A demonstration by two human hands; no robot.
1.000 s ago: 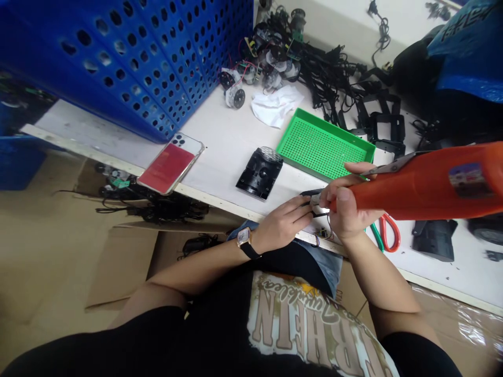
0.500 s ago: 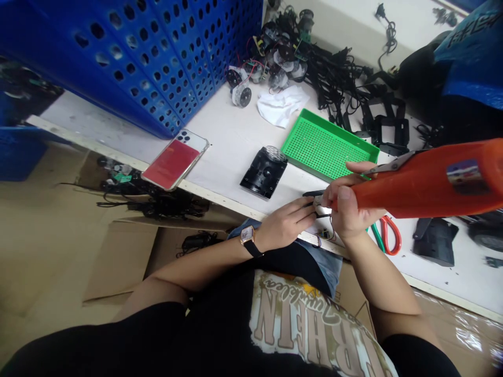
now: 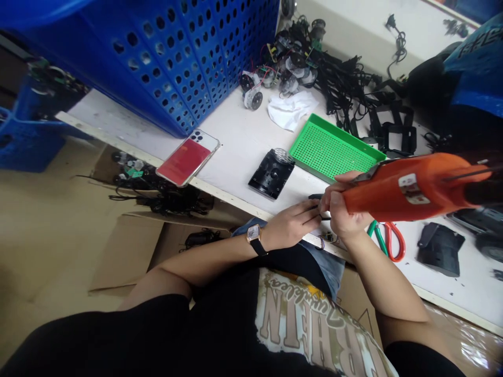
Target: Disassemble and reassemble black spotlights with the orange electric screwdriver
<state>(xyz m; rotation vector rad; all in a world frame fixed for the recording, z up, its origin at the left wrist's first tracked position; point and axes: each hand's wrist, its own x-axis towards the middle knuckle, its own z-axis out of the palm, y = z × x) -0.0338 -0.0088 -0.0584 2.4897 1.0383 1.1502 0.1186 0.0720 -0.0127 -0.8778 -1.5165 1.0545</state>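
My right hand (image 3: 343, 212) is wrapped round an orange electric screwdriver (image 3: 401, 191), its body slanting up to the right. The tool's tip is hidden behind my fingers, close to a small dark part (image 3: 315, 197) at the table's front edge. My left hand (image 3: 293, 225) rests by that part with its fingers pressed together against it; the part is mostly covered. A small circuit board with thin wires (image 3: 328, 237) lies just below my hands. Left of them is a black housing (image 3: 272, 175) with a clear round lens end.
A green perforated tray (image 3: 334, 149) lies beyond my hands. Red-and-green-handled pliers or cutters (image 3: 394, 242) and a black casing (image 3: 440, 248) are to the right. A phone (image 3: 187, 158), a tall blue crate (image 3: 157, 68), a white cloth (image 3: 293, 109) and tangled black cables (image 3: 341, 78) also occupy the table.
The screwdriver's rear end has tilted and turned, now showing a white label and the cord end. My hands stay at the small part; the whole view has shifted slightly.
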